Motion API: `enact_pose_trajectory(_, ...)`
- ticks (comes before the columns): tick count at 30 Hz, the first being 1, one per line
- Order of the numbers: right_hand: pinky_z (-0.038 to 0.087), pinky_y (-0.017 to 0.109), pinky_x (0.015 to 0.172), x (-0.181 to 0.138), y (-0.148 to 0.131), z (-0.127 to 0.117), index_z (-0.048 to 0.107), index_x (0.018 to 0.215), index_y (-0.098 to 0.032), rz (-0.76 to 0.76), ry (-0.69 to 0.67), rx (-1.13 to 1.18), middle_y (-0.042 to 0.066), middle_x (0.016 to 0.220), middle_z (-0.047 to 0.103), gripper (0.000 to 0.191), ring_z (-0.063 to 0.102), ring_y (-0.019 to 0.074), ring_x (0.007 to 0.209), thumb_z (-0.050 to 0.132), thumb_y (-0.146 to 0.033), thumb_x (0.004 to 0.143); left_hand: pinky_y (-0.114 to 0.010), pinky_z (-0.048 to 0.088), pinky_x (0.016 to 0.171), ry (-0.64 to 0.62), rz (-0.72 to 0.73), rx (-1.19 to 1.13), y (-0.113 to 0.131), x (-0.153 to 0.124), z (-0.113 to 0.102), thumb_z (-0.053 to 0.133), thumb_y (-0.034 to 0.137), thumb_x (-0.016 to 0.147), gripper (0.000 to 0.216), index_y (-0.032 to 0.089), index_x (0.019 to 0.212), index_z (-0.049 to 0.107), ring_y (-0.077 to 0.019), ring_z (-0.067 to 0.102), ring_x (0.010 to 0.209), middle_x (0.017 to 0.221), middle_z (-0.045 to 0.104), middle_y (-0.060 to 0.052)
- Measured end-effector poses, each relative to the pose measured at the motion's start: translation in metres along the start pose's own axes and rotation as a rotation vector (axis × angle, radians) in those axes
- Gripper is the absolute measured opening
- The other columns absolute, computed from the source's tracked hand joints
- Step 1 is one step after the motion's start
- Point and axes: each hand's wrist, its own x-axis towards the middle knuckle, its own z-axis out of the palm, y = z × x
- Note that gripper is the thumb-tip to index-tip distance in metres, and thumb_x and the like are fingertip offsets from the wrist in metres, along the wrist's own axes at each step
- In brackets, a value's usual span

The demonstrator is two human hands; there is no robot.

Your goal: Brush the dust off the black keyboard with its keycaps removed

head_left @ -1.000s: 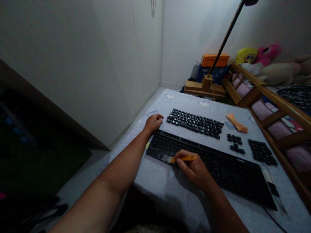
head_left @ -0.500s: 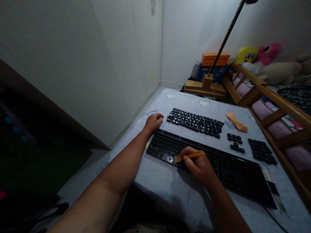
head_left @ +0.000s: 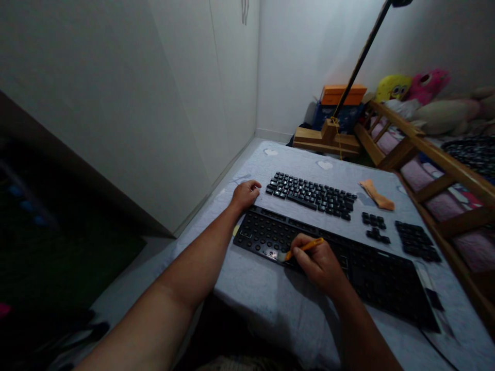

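Observation:
My right hand [head_left: 315, 260] grips a small brush [head_left: 308, 246] with an orange handle and pale bristles. The bristles touch the near edge of a black keyboard base [head_left: 266, 232] whose keycaps are off, baring rows of round key posts. By the base's far left corner, my left hand [head_left: 246, 195] rests on the cloth, fingers loosely bent and apart, holding nothing. Beyond the base lie the loose black keycaps [head_left: 309, 190], laid out in keyboard order. Smaller keycap groups, the arrow cluster [head_left: 378, 236] and the number pad block [head_left: 417, 241], sit to the right.
A light patterned cloth [head_left: 247, 281] covers the table. An orange-brown cloth strip [head_left: 377, 195] lies at the far right. A cable [head_left: 436, 348] runs off the base's near side. A white cabinet [head_left: 193, 103] stands left, a wooden bed rail [head_left: 433, 154] right, and a wooden stand [head_left: 328, 136] behind.
The brush has shifted slightly right along the near edge of the keyboard base, its handle tilting more steeply. My left hand stays in place.

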Motion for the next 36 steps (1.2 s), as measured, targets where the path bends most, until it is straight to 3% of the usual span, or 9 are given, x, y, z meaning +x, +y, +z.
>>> enact_pose_trajectory(7,0.031,0.023,0.049,-0.0003,0.0017,0.0005,0.055,0.069,-0.02,0.007,0.076,-0.028,-0.004,0.054,0.046,0.021,0.043,0.0109,0.049,0.047,-0.026,0.087,-0.027,0.047,0.071,0.005,-0.004,0.005,-0.0013,0.0,0.0007,0.057,0.02,0.078,0.028,0.018,0.1,0.074,-0.017,0.063,0.075,0.08,0.071,-0.002)
enact_pose_trajectory(14,0.031,0.023,0.05,-0.0011,-0.0021,-0.0056,0.052,0.062,-0.02,0.005,0.035,-0.049,-0.004,0.052,0.047,0.021,0.044,0.011,0.048,0.047,-0.023,0.082,-0.027,0.046,0.072,0.016,-0.007,0.023,-0.0015,-0.0002,0.0012,0.057,0.02,0.078,0.028,0.018,0.099,0.074,-0.017,0.063,0.076,0.082,0.072,-0.002)
enact_pose_trajectory(19,0.034,0.023,0.05,-0.0031,-0.0024,-0.0056,0.059,0.073,-0.019,0.07,0.09,0.068,-0.003,0.058,0.048,0.021,0.044,0.0118,0.052,0.049,-0.031,0.088,-0.027,0.046,0.072,0.016,-0.001,0.022,-0.0011,0.0004,0.0011,0.056,0.02,0.078,0.028,0.018,0.099,0.074,-0.017,0.063,0.076,0.081,0.072,-0.002)
enact_pose_trajectory(22,0.038,0.023,0.053,-0.0017,-0.0016,0.0,0.063,0.081,-0.018,0.064,0.045,0.134,-0.001,0.064,0.055,0.022,0.049,0.0128,0.057,0.05,-0.033,0.091,-0.027,0.047,0.072,0.013,-0.005,0.018,-0.0027,0.0013,0.0017,0.056,0.021,0.078,0.029,0.018,0.1,0.074,-0.017,0.063,0.075,0.081,0.072,-0.002)
enact_pose_trajectory(27,0.035,0.023,0.052,0.0,0.0012,-0.0011,0.059,0.069,-0.018,0.046,-0.03,0.056,-0.002,0.058,0.051,0.025,0.046,0.0118,0.055,0.052,-0.031,0.09,-0.027,0.047,0.072,0.019,-0.01,0.007,-0.0049,0.0021,0.0029,0.057,0.021,0.077,0.029,0.019,0.1,0.075,-0.0171,0.063,0.075,0.082,0.072,-0.002)
enact_pose_trajectory(36,0.036,0.023,0.051,-0.0005,0.0055,-0.0008,0.063,0.08,-0.018,0.097,0.085,0.117,-0.001,0.062,0.054,0.029,0.048,0.0127,0.055,0.049,-0.039,0.095,-0.027,0.047,0.072,0.02,0.009,-0.006,-0.0031,0.0012,0.0014,0.056,0.019,0.077,0.028,0.018,0.099,0.075,-0.0169,0.062,0.074,0.08,0.071,-0.003)
